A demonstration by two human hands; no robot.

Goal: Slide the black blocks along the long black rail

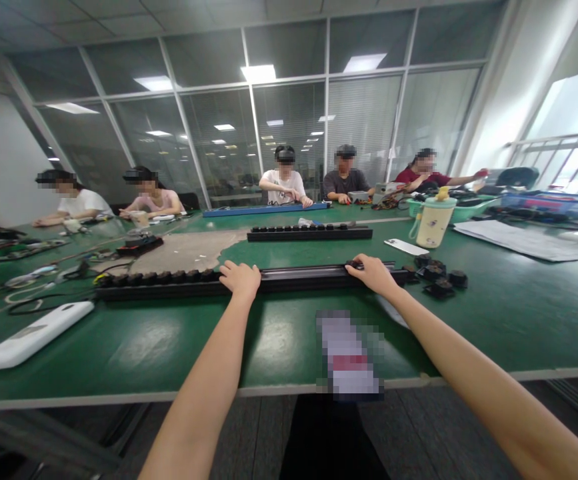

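Observation:
A long black power strip (pixel 299 277) lies across the green table (pixel 169 347) in front of me. My left hand (pixel 240 278) rests on its middle, fingers curled over the strip's top. My right hand (pixel 373 273) grips the strip near its right end, fingers closed on the far edge. The strip's left part carries a row of black socket modules (pixel 159 277). Loose black socket modules (pixel 439 277) lie just right of my right hand.
A second black strip (pixel 309 233) lies farther back, with a blue one (pixel 263 209) beyond. A white device (pixel 31 335) sits front left, a phone (pixel 405 247) and cream bottle (pixel 433 221) at right. Cables crowd the left side. Several people sit around the table's far edges.

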